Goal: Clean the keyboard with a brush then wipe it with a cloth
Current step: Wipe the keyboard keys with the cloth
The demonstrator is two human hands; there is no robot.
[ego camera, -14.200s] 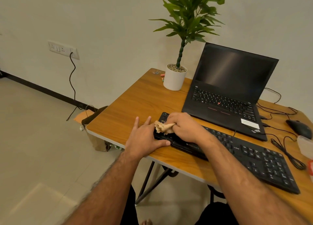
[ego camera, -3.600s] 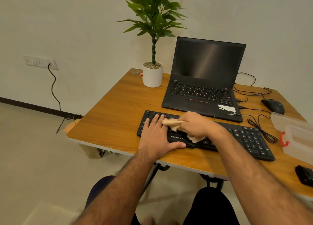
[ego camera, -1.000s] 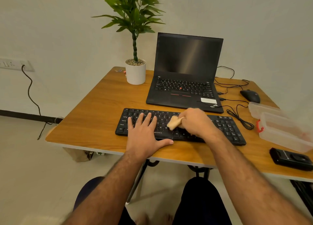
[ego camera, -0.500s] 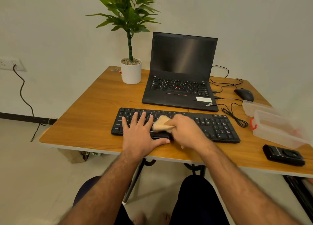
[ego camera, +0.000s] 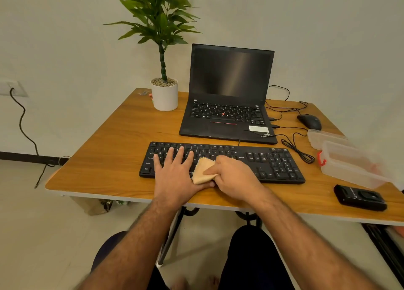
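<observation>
On the wooden table (ego camera: 122,136) I see the black keyboard (ego camera: 271,163) just before the laptop (ego camera: 227,106), my left hand (ego camera: 175,176) flat with straight fingers on its left keys, my right hand (ego camera: 234,176) clenched round the tan cloth (ego camera: 202,169) mid-keyboard.

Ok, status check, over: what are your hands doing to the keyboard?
Left hand flat on keyboard. Right hand gripping cloth on keys. Nothing in the way.
</observation>
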